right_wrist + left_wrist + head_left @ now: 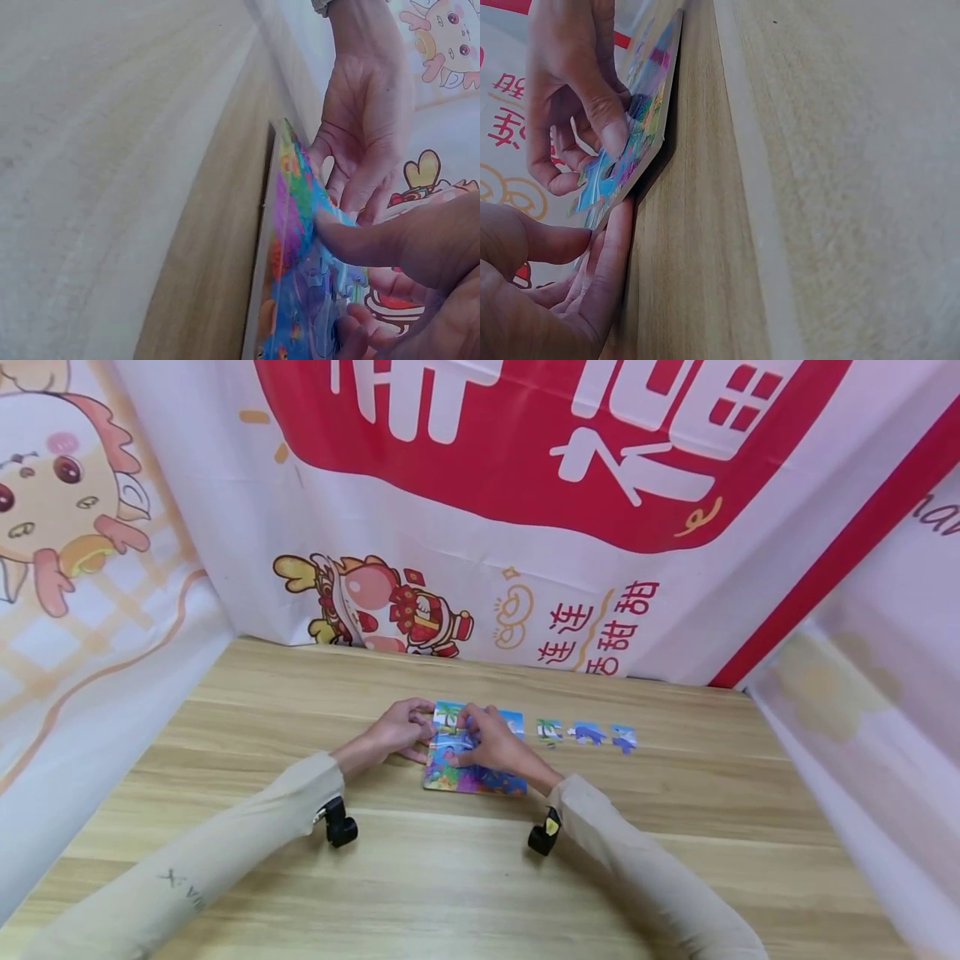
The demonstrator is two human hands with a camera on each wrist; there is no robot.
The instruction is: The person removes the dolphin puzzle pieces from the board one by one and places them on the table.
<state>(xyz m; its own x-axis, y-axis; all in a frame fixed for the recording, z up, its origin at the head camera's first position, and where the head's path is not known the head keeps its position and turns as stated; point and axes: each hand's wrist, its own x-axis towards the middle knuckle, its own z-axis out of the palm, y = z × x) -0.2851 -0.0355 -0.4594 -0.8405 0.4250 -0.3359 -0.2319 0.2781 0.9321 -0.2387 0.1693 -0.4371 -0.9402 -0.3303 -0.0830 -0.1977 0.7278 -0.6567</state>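
While the left hand (401,729) pinches the puzzle edge (430,773), the right hand (491,743) — half-curled — grips a piece (463,742).

Puzzle (480,781) looks glossy, smooth, like card; loose pieces (588,733) card-like too. Table (450,877) wood-grained, smooth, faintly shiny. Backdrop (420,518) creased cloth. Sleeves (247,827) matt cloth. Wrist clips (341,828) plastic-looking.

Forearms (225,839) stretched forward, converging, left grip (397,731) pinching, right grip (489,742) just beside it, also pinching
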